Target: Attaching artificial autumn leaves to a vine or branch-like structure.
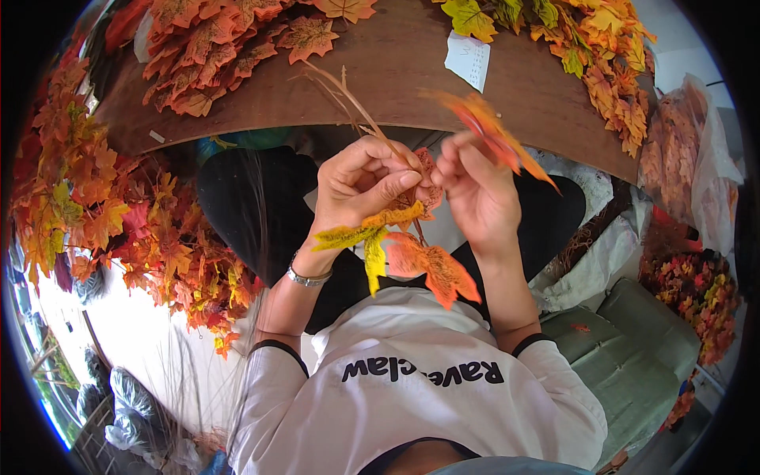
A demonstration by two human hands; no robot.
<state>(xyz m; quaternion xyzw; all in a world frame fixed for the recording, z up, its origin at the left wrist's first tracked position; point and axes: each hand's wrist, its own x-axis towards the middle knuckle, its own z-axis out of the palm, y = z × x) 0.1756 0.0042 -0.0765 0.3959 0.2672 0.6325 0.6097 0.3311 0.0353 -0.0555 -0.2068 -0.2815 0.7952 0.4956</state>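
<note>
My left hand (360, 186) pinches a thin brown branch stem (356, 107) that rises toward the table, with yellow and orange artificial maple leaves (412, 253) hanging below the fingers. My right hand (475, 190) is right beside it, fingertips touching at the stem, and holds a blurred orange leaf (495, 131) that sticks up and to the right. Both hands are over my lap, in front of the brown wooden table (396, 71).
Piles of orange and red leaves (214, 47) lie on the table's left, yellow-orange ones (609, 71) on its right, a white paper slip (469, 59) between. A large leaf heap (119, 222) lies at left. Plastic bags of leaves (697, 166) and a green cushion (633, 356) sit at right.
</note>
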